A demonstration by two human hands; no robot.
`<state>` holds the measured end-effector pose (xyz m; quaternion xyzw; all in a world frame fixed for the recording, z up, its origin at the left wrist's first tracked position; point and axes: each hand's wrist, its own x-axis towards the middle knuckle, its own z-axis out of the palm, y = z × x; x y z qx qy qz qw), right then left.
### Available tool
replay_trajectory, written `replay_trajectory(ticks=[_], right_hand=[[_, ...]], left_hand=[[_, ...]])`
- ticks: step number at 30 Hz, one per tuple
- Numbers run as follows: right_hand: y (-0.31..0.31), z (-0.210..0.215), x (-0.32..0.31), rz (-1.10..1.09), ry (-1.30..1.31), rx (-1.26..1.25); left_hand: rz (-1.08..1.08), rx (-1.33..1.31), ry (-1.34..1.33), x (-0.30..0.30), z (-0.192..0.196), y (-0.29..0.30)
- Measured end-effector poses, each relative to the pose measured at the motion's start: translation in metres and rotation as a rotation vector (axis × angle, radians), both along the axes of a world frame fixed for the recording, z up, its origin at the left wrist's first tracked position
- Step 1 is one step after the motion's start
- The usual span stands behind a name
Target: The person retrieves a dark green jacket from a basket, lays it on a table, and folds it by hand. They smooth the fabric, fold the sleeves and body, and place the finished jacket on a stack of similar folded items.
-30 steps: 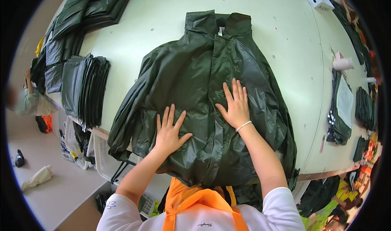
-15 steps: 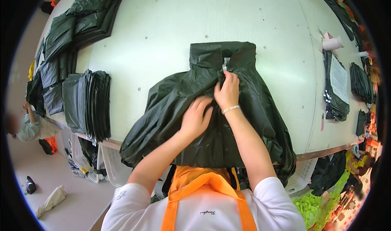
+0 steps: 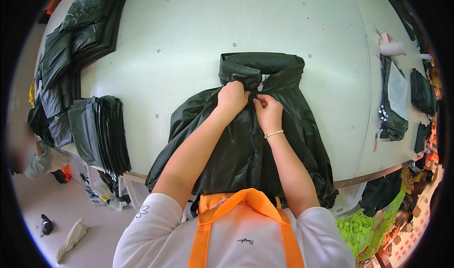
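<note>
A dark green jacket [image 3: 231, 154] with a stand-up collar [image 3: 283, 65] lies front up on the table before me, its hem at my apron. My left hand [image 3: 232, 100] is closed on the jacket's front edge just below the collar, knuckles up. Close beside it, my right hand [image 3: 268, 113] pinches the other side of the front opening between thumb and fingers. A bracelet of pale beads circles the right wrist. Between the collar ends a pale inner label [image 3: 264, 81] shows. What exactly lies under the left fingertips is hidden.
Stacks of folded dark garments [image 3: 97, 135] line the pale table's [image 3: 189, 26] left side. At the right lie a dark bundle with a paper sheet [image 3: 397, 90] and a white roll [image 3: 392, 48]. Bright green fabric [image 3: 357, 230] sits below right. A co-worker's sleeve [image 3: 47, 161] shows far left.
My left hand has moved up from the jacket's chest to the front edge below the collar and closed there. The right hand has shifted slightly down. The view has moved a little.
</note>
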<state>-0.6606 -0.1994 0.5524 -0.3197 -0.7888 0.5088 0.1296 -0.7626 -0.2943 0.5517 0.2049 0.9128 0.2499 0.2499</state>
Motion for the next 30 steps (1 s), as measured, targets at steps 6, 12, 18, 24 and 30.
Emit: replay_trajectory(ticks=[6,12,18,24,30], right_hand=[[0.0,0.006,-0.007,0.132,-0.042,0.321],[-0.011,0.01,-0.012,0.36,-0.124,0.476],[-0.019,0.015,-0.014,0.507,-0.22,0.718],[-0.025,0.011,-0.012,0.582,-0.259,0.908],[-0.023,0.021,-0.012,0.586,-0.234,0.814]], left_hand=[[0.19,0.359,-0.521,-0.006,0.004,-0.008],[0.154,0.403,-0.507,-0.009,0.002,-0.009],[0.189,0.438,-0.417,-0.008,-0.002,-0.007],[0.14,0.369,-0.244,-0.008,-0.007,-0.006],[0.249,0.358,-0.452,-0.01,0.0,-0.008]])
